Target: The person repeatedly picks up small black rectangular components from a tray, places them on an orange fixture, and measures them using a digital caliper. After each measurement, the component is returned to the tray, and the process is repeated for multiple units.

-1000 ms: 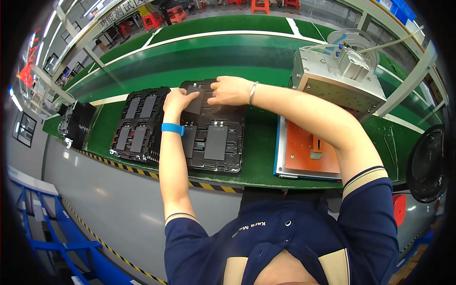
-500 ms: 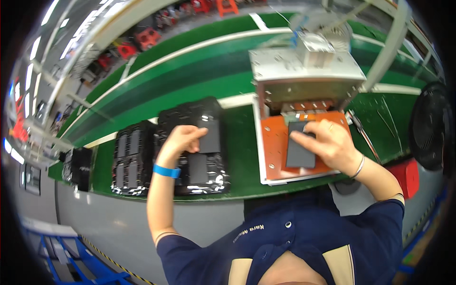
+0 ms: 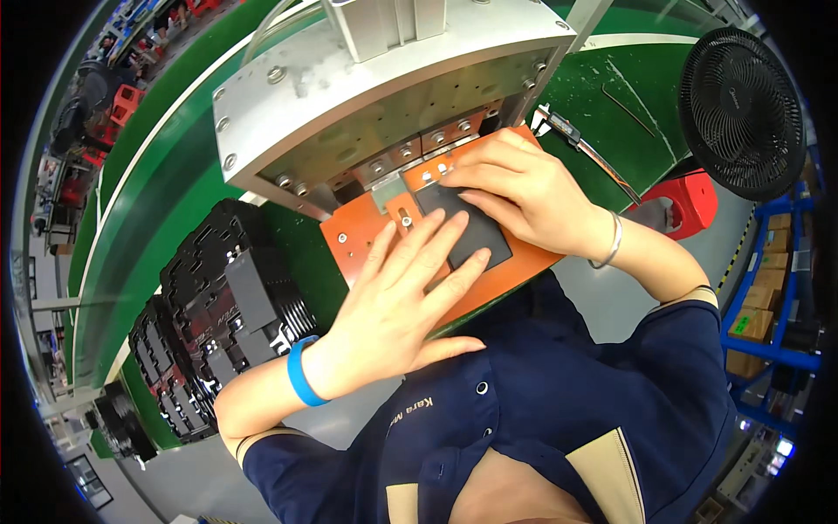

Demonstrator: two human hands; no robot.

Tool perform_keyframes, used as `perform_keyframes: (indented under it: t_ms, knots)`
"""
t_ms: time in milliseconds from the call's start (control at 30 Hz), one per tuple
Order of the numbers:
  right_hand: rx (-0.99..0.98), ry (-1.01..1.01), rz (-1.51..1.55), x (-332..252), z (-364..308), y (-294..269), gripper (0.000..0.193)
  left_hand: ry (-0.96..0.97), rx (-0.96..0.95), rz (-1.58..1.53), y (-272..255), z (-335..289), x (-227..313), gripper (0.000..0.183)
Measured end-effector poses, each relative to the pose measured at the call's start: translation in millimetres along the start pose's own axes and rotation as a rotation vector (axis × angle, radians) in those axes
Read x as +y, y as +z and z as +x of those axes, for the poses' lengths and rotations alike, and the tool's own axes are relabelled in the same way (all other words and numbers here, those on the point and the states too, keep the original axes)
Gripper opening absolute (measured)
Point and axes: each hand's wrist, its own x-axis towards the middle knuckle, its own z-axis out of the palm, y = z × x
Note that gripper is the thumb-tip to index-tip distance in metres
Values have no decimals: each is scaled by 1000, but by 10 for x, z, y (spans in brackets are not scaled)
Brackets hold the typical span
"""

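A flat dark grey battery-like pack lies on the orange base plate of a metal press fixture. My left hand rests palm down with its fingers spread, the tips on the pack's left side and on the orange plate. At the pack's far end, my right hand has its thumb and fingers bent together on the edge, beside small silver tabs. The right fingers partly hide that end. Another dark grey pack sits on a black plastic tray left of the fixture.
A second black tray with several packs stands farther left. On the green table right of the fixture are a digital caliper and a thin rod. A black fan is at the right, above a red stool.
My left hand has gone from the black tray to the orange plate and spread over the pack. My right fingers have moved to the pack's far end. The view has turned and come closer.
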Motion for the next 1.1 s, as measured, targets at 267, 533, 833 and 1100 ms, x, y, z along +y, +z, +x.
perform_keyframes:
  t_ms: [267, 533, 833, 1100]
  knots:
    - [-105, -48, -163, 72, 59, 129, 27, 27, -27, -33, 150, 5, -125, 80]
    - [-52, -34, -277, 42, 66, 140, 29, 11, -26, -42, 143, 15, -128, 80]
    - [-106, -1, -196, 59, 58, 129, 33, 3, -53, -25, 134, 24, -134, 80]
    - [-222, 90, -10, -125, -349, -209, 48, -40, -28, -65, 148, -9, -141, 81]
